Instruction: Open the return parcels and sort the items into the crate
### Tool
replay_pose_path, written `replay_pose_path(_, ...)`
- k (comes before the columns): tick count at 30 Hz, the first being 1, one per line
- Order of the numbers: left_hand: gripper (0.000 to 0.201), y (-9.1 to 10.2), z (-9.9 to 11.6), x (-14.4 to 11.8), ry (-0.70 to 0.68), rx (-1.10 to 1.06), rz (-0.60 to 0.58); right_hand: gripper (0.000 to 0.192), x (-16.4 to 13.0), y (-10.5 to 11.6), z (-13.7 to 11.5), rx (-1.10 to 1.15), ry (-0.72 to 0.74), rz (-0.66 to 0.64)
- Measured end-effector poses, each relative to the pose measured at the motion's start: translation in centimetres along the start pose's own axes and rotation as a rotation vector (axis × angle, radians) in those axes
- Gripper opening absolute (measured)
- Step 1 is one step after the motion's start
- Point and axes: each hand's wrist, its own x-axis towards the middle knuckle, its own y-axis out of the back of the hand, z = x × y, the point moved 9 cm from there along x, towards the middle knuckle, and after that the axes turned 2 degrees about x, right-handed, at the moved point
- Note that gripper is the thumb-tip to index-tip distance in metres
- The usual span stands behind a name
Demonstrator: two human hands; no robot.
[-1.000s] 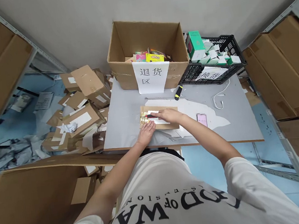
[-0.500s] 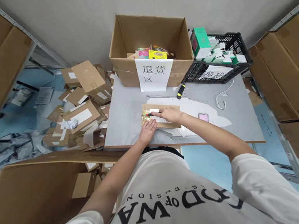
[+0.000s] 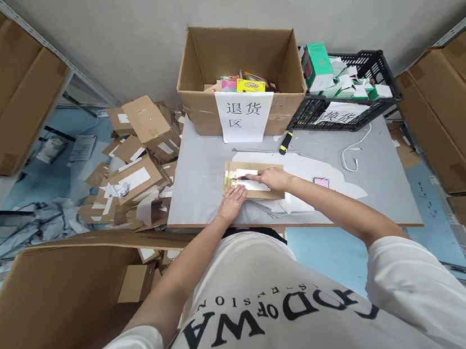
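Observation:
A flat cardboard box (image 3: 276, 193) lies on the grey table, with a white label (image 3: 246, 174) on top and shiny clear tape (image 3: 229, 178) across its left end. My left hand (image 3: 233, 198) rests with fingers stretched out on the box's near left part. Closed around a slim black and red cutter (image 3: 242, 178), my right hand (image 3: 275, 178) is over the label, index finger pointing along the tool. The cutter's tip is by the tape; whether it touches is too small to tell.
Behind stand a large open carton (image 3: 200, 113) of colourful packs and a black crate (image 3: 389, 84) of green and white boxes. A yellow and black tool (image 3: 286, 142), a phone (image 3: 321, 183) and a white cable (image 3: 343, 158) lie on the table (image 3: 190, 174). Used boxes (image 3: 145, 123) are heaped left.
The whole view has shifted slightly. My right hand and the cutter have moved a little to the right over the box. My left hand stays in place on it.

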Motion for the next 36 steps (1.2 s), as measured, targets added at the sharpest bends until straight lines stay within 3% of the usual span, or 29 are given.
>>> replay_pose_path(10,0.036,-0.3,-0.1,0.1,0.025,0.006,-0.042,0.058,-0.3,0.8,0.6,0.085,-0.011,-0.055)
replay_pose_path(22,0.036,-0.5,-0.1,0.4,0.019,0.025,-0.087,0.052,-2.7,1.1,2.3,-0.007,-0.062,-0.161)
replay_pose_path(36,0.04,-0.4,-0.2,0.9,0.038,-0.043,-0.139,0.068,-11.7,-3.5,8.7,0.011,-0.186,-0.17)
